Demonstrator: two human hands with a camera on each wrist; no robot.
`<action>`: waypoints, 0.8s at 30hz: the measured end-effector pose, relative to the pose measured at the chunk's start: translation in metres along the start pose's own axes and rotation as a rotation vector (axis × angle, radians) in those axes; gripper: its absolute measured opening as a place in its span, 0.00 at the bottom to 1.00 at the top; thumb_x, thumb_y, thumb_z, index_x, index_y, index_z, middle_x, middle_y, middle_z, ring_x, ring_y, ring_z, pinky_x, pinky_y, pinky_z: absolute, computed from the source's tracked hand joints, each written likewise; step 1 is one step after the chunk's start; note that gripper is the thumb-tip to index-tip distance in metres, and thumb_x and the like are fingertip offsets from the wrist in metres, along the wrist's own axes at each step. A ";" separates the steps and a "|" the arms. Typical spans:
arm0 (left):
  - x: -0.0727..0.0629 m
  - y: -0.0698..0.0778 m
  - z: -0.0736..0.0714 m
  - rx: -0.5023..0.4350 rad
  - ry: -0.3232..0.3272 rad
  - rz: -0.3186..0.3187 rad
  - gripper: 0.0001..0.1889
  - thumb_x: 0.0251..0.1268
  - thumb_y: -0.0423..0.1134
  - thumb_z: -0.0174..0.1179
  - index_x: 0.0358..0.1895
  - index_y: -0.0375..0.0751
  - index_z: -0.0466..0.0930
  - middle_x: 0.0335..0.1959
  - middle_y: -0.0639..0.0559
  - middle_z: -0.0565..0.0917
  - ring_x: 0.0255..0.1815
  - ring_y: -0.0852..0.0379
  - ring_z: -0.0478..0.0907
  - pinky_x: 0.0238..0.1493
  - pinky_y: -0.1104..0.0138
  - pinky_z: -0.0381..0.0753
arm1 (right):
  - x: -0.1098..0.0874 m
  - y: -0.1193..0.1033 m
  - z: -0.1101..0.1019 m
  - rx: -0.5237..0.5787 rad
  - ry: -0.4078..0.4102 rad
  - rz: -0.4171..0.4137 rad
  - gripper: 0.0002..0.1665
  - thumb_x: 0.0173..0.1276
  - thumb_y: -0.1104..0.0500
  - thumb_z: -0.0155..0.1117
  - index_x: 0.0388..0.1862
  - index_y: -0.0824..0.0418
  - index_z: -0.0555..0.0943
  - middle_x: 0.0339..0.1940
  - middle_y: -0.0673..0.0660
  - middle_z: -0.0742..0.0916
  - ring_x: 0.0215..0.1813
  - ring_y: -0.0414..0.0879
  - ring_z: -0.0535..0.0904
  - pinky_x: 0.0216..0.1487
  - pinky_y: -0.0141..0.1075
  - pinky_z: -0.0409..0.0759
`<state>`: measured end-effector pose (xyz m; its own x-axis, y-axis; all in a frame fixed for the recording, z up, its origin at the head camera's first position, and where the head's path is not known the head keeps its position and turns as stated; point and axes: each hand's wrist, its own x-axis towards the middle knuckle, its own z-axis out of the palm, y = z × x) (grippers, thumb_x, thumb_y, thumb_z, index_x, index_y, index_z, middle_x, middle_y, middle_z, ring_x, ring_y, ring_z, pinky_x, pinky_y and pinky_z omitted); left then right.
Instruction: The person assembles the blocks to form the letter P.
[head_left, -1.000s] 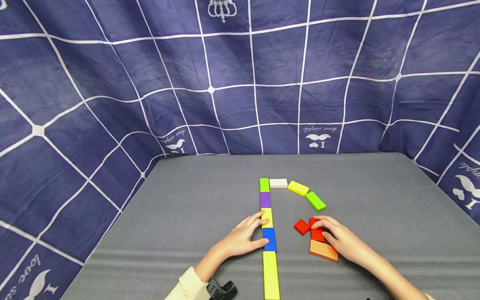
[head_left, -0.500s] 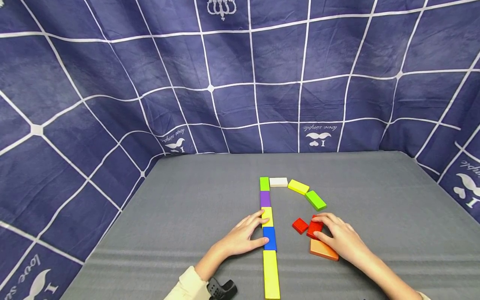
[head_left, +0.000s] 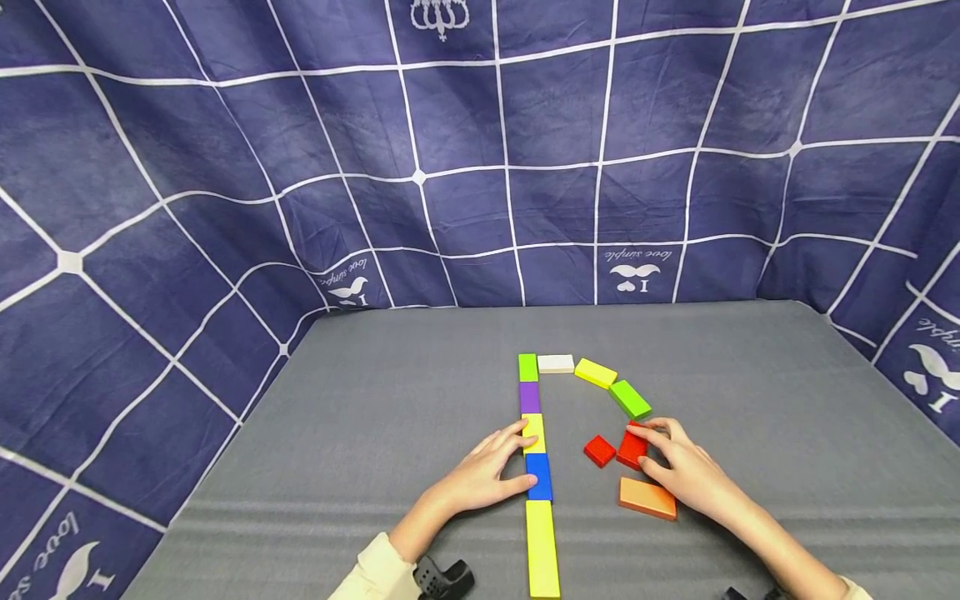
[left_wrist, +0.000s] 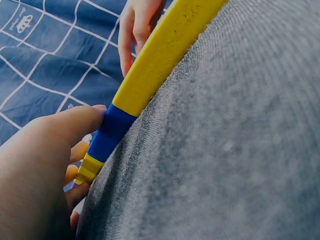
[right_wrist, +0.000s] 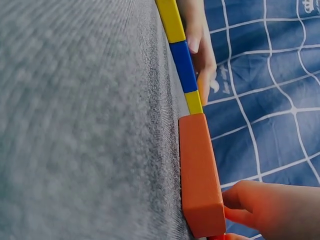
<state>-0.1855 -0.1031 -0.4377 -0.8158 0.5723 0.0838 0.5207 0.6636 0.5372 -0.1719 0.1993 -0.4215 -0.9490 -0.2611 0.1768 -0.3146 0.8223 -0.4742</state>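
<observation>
My left hand rests against a straight row of blocks with fingers spread. Its fingertips touch a yellow block and its thumb a blue block. In the row, a purple block and a green block lie beyond, and a long yellow block lies nearer. My right hand pinches a red rectangular block between thumb and fingers. A small red block lies just left of it. An orange block, large in the right wrist view, lies nearer, apart from the red one.
A white block, a yellow block and a tilted green block curve rightward from the row's far end. All lie on a grey cloth surface. A blue grid-patterned curtain hangs behind and at the sides.
My right hand has turned the red block and slid it away from the orange block, towards the tilted green one. The small red block shifted slightly left. My left hand stayed put.
</observation>
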 end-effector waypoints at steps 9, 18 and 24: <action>0.000 -0.001 0.000 -0.006 0.003 0.003 0.27 0.60 0.56 0.52 0.62 0.51 0.66 0.71 0.54 0.57 0.71 0.54 0.56 0.70 0.57 0.53 | 0.004 0.000 0.004 0.000 0.021 -0.004 0.23 0.61 0.59 0.60 0.56 0.57 0.76 0.55 0.58 0.72 0.48 0.52 0.74 0.37 0.47 0.71; 0.000 0.000 -0.001 -0.010 -0.004 0.000 0.28 0.60 0.56 0.51 0.62 0.51 0.65 0.71 0.54 0.56 0.71 0.55 0.55 0.71 0.57 0.51 | 0.007 0.002 0.009 0.007 0.018 0.033 0.24 0.62 0.56 0.59 0.59 0.56 0.74 0.56 0.58 0.70 0.50 0.51 0.73 0.40 0.44 0.67; 0.000 0.000 -0.001 -0.012 -0.007 -0.006 0.28 0.60 0.56 0.51 0.62 0.52 0.65 0.71 0.55 0.56 0.71 0.55 0.55 0.71 0.57 0.51 | 0.008 0.001 0.010 0.020 0.018 0.057 0.25 0.63 0.56 0.57 0.59 0.57 0.73 0.57 0.59 0.69 0.50 0.51 0.74 0.39 0.44 0.65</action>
<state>-0.1854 -0.1039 -0.4366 -0.8172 0.5715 0.0748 0.5126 0.6613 0.5476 -0.1799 0.1932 -0.4293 -0.9650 -0.2046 0.1644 -0.2603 0.8251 -0.5014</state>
